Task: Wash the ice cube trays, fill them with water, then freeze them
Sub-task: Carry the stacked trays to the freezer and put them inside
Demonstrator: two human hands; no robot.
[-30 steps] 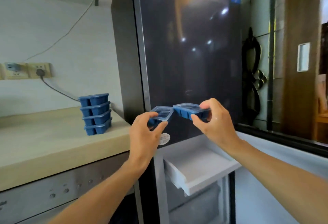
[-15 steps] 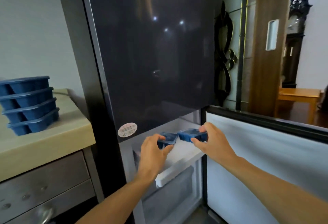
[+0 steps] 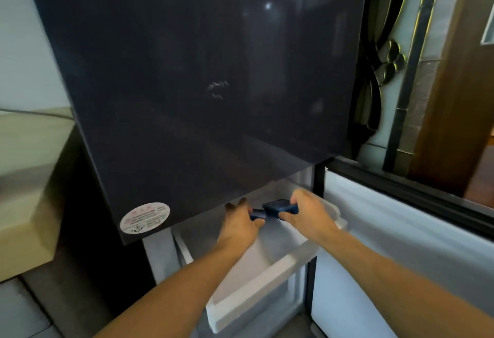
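I hold two small blue ice cube trays over the pulled-out white freezer drawer [image 3: 256, 281]. My left hand [image 3: 240, 224] grips one blue tray [image 3: 257, 213], most of it hidden by my fingers. My right hand [image 3: 307, 213] grips the other blue tray [image 3: 279, 207] from its right end, fingers curled over its top. The two trays touch end to end, just under the lower edge of the dark upper fridge door [image 3: 200, 83]. Both sit low inside the drawer's back part.
The lower freezer door [image 3: 401, 244] stands open to the right, its white inner side facing me. A beige counter [image 3: 24, 190] juts out at the left. A round sticker [image 3: 145, 218] marks the dark door's lower corner. Behind on the right are a wooden panel and metal scrollwork.
Both hands have gone down and forward with the trays, from in front of the dark door into the open drawer. The view has dropped, so the stack of trays on the counter is out of sight.
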